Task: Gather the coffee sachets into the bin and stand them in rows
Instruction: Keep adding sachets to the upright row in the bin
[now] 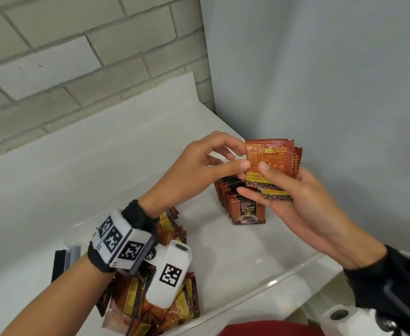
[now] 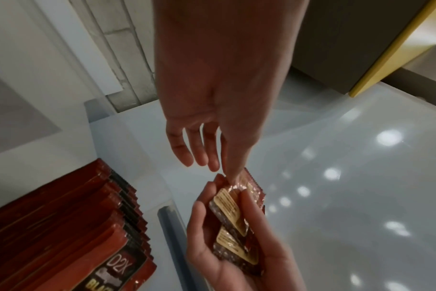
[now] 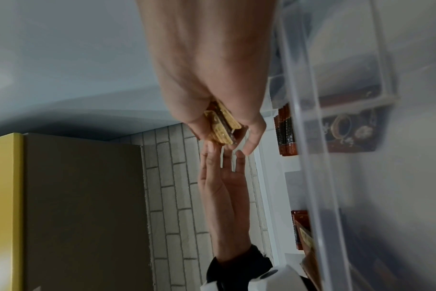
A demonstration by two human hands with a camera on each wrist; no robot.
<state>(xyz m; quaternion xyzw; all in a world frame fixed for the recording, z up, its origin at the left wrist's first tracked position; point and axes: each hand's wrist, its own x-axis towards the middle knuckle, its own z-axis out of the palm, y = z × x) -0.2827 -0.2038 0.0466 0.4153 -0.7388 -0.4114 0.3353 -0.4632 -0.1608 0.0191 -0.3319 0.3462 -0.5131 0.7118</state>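
My right hand [image 1: 255, 179] grips a small fanned stack of red-brown coffee sachets [image 1: 271, 156] above the clear bin [image 1: 271, 282]. My left hand [image 1: 241, 154] pinches the left edge of the front sachet between thumb and index finger. Below the hands, a row of sachets [image 1: 240, 204] stands upright on the bin floor near its far side. A loose pile of sachets [image 1: 174, 304] lies in the bin's near left part, partly hidden by my left wrist. The left wrist view shows the held sachets [image 2: 236, 212] beside the standing row [image 2: 87, 226]. In the right wrist view the stack [image 3: 222, 126] sits in my curled fingers.
The bin stands on a white counter [image 1: 77, 166] in a corner, with a brick wall [image 1: 77, 57] behind and a plain grey wall [image 1: 320, 81] to the right. A dark and grey flat object [image 1: 65, 260] lies just left of the bin.
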